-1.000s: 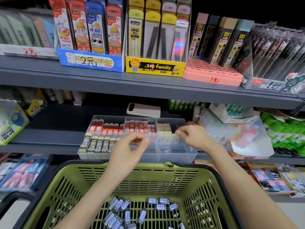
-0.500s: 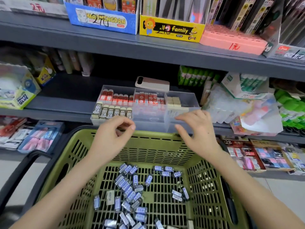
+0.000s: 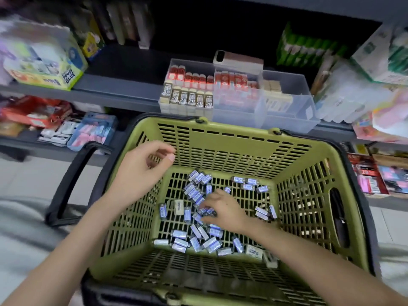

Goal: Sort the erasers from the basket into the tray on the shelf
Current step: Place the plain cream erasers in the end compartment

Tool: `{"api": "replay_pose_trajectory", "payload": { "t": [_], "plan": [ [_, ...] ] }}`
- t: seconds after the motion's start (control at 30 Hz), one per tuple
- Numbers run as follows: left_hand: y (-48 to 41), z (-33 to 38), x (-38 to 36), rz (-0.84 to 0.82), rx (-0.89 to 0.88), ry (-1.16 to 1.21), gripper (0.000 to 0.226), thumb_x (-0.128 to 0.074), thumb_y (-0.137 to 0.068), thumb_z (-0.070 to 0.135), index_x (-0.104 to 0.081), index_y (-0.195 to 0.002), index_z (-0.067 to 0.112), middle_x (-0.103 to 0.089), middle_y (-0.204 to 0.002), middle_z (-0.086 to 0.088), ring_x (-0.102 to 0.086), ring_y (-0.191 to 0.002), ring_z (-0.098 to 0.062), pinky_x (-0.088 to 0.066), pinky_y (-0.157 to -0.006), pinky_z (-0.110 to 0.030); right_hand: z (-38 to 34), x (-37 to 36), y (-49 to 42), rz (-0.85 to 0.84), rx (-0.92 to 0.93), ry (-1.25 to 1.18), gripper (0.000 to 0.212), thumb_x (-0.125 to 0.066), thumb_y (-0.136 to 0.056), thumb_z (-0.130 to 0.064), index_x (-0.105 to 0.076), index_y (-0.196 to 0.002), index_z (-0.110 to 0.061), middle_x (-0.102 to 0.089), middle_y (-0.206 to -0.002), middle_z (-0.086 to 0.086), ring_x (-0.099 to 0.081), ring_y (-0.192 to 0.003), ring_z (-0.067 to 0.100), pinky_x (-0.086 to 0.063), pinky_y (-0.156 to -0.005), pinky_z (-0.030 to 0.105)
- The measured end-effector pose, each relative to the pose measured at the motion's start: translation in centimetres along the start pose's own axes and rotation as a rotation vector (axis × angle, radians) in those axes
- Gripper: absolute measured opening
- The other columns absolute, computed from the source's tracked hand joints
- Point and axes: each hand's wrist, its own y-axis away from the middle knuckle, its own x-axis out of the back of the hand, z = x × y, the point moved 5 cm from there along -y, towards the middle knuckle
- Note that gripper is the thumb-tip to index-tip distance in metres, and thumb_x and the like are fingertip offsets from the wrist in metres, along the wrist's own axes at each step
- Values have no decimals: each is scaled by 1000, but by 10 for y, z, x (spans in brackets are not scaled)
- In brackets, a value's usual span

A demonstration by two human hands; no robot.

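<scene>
Inside the basket (image 3: 220,127), my right hand (image 3: 223,208) lay on the erasers (image 3: 194,237), fingers curled (clamped on one? I couldn't tell), nearer them than my empty, loosely curled left hand (image 3: 141,171) above its left wall.

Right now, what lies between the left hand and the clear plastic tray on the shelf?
Only the slatted far wall and rim of the green plastic basket, as the head view shows.
</scene>
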Motion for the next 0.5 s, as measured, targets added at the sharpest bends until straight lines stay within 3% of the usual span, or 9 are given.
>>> {"api": "replay_pose_trajectory", "payload": {
  "t": [0.13, 0.3, 0.4, 0.5],
  "plan": [
    [7, -11, 2, -3, 87, 25, 13, -63, -89, 14, -68, -100, 17, -68, -97, 8, -60, -90, -5, -47, -82, -24, -26, -22, -38, 68, 42, 67, 63, -63, -81, -49, -50, -132, -14, -58, -121, 5, -45, -109, 21, -33, -90, 32],
    [5, -21, -1, -37, 171, -18, 12, -60, -91, 19, -67, -100, 19, -67, -96, 10, -59, -90, -2, -46, -81, -13, -36, -44, -63, 0, 11, 230, 59, -65, -81, -40, -49, -132, -14, -53, -124, 5, -37, -115, 25, -29, -94, 37],
    [10, -34, -20, -177, 299, -165, 7, -56, -93, 24, -61, -96, 27, -63, -93, 13, -59, -89, -3, -45, -80, -17, -30, -26, -53, 111, -63, -25, 56, -68, -80, -41, -53, -128, -18, -56, -118, 0, -42, -112, 20, -33, -96, 35],
    [23, -44, -51, -405, 429, -294, 44, -49, -96, 39, -47, -133, 15, -64, -111, -5, -60, -96, -16, -47, -84, -27, -32, 7, -33, 189, -97, -474, 52, -74, -74, -42, -59, -119, -22, -58, -111, -2, -45, -109, 17, -33, -97, 32]
  ]
}}
